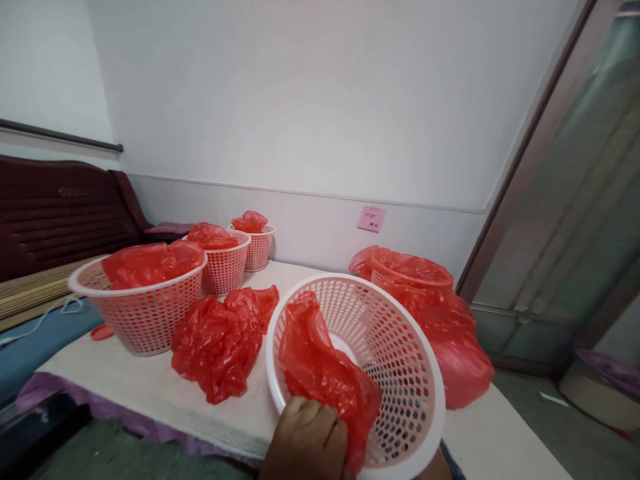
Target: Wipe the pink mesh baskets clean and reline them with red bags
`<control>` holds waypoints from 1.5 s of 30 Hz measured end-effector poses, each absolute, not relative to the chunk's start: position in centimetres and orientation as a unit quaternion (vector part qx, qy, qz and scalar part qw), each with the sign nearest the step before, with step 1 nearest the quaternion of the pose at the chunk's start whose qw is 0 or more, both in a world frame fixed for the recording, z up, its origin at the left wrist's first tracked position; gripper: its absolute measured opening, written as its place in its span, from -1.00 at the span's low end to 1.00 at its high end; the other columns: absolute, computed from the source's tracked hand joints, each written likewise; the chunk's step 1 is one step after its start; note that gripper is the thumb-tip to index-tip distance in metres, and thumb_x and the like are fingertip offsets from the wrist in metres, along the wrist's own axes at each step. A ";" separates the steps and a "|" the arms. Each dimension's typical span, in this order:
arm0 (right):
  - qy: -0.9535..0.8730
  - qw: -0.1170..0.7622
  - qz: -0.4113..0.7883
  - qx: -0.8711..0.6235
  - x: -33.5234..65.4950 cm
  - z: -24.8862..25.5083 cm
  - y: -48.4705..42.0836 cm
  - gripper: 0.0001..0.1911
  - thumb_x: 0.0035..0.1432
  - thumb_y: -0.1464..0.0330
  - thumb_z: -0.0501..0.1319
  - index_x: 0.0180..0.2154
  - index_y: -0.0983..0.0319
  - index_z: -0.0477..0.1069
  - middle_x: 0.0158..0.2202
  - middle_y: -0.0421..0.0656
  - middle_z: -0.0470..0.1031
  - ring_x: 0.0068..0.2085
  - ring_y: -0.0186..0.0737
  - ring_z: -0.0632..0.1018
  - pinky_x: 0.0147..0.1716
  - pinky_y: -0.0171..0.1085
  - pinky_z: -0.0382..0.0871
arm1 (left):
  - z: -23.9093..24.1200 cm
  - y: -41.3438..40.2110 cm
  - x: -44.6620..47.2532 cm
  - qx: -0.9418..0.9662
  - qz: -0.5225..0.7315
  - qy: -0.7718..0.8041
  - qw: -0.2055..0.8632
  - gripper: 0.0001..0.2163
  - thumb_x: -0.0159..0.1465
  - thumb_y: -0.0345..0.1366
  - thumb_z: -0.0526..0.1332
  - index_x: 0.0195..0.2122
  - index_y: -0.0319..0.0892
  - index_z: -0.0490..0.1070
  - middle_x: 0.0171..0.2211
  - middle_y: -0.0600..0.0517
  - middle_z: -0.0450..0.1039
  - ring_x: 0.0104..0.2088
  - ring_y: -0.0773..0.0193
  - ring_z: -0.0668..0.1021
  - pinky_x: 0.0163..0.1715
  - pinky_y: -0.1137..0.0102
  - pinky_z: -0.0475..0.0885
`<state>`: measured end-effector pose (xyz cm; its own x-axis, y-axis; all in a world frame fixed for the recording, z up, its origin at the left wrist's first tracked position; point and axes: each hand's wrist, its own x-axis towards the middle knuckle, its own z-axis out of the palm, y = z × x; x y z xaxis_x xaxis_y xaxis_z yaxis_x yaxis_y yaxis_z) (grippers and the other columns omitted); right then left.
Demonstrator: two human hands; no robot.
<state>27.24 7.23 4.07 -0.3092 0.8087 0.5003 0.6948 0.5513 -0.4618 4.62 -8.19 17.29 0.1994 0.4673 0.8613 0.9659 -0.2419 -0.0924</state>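
Observation:
A pale pink perforated plastic basket (400,320) is tilted with its mouth toward me, above the near edge of the table. Inside it, along the left and near side, lies a crumpled red plastic bag (325,363). My left hand (310,437) is closed over the basket's near-left rim, fingers curled against the bag. Only a bit of my right hand or wrist (434,468) shows below the basket's lower right rim; its fingers are hidden. Left of the basket, a loose crumpled red plastic bag (220,343) rests on the table.
On the table (135,387), a large basket (150,320), a middle basket (225,267) and a small basket (259,248) hold red bags. A bag-covered basket (445,333) stands at right. A pink note (371,219) is on the wall; a wooden bench (60,213) is left.

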 end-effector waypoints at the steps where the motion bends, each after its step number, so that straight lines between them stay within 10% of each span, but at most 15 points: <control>1: -0.824 0.336 0.096 -0.446 27.4 4.0 7.6 -0.71 0.07 0.31 0.14 -0.24 0.05 0.61 -0.16 -0.06 0.62 -0.14 0.10 0.61 -0.18 -0.13 0.53 | 17.3 -7.8 4.8 -0.694 -0.370 -0.518 0.336 -0.76 0.26 -0.30 -0.01 -0.53 -0.12 0.32 -0.62 0.07 0.37 -0.61 0.23 0.40 -0.54 0.26 0.21; 13: -0.807 0.360 0.184 -0.430 29.7 2.2 10.6 -0.68 0.02 0.22 0.12 -0.29 0.15 0.60 -0.21 -0.07 0.64 -0.19 0.06 0.64 -0.19 -0.07 0.54 | 20.1 -7.3 2.8 -0.721 -0.370 -0.483 0.331 -0.80 0.18 -0.36 0.12 -0.59 -0.12 0.24 -0.62 0.08 0.30 -0.59 0.28 0.34 -0.60 0.31 0.14; 24: -0.668 0.568 0.138 -0.460 28.6 19.4 5.5 -0.64 0.07 0.06 0.16 -0.27 0.19 0.49 -0.31 -0.09 0.59 -0.31 -0.11 0.60 -0.28 -0.23 0.50 | 20.2 -8.1 4.4 -0.731 -0.381 -0.452 0.341 -0.73 0.28 -0.36 0.03 -0.58 -0.11 0.27 -0.64 0.09 0.27 -0.63 0.30 0.31 -0.66 0.32 0.10; 31: -0.864 0.424 0.014 -0.271 21.9 23.0 1.8 -0.66 0.19 0.21 0.17 -0.02 0.16 0.40 -0.08 -0.06 0.48 -0.06 -0.10 0.52 -0.11 -0.17 0.47 | 19.0 -8.5 5.6 -0.722 -0.399 -0.430 0.366 -0.61 0.36 -0.39 -0.13 -0.61 -0.12 0.25 -0.67 0.10 0.24 -0.68 0.31 0.29 -0.70 0.32 0.04; 45: -0.898 0.227 -0.003 -0.378 20.2 21.8 2.3 -0.54 0.21 0.28 0.04 0.13 0.21 0.29 0.06 -0.01 0.49 0.02 -0.03 0.54 -0.05 -0.05 0.46 | 19.3 -8.4 5.3 -0.688 -0.412 -0.433 0.411 -0.61 0.33 -0.48 -0.09 -0.64 -0.13 0.24 -0.73 0.14 0.17 -0.74 0.37 0.26 -0.75 0.38 0.03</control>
<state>20.25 2.29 21.77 -0.6117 0.6767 0.4098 0.6795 0.7147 -0.1658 5.32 -8.40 19.29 0.2853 0.2580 0.9230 0.9351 -0.2861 -0.2091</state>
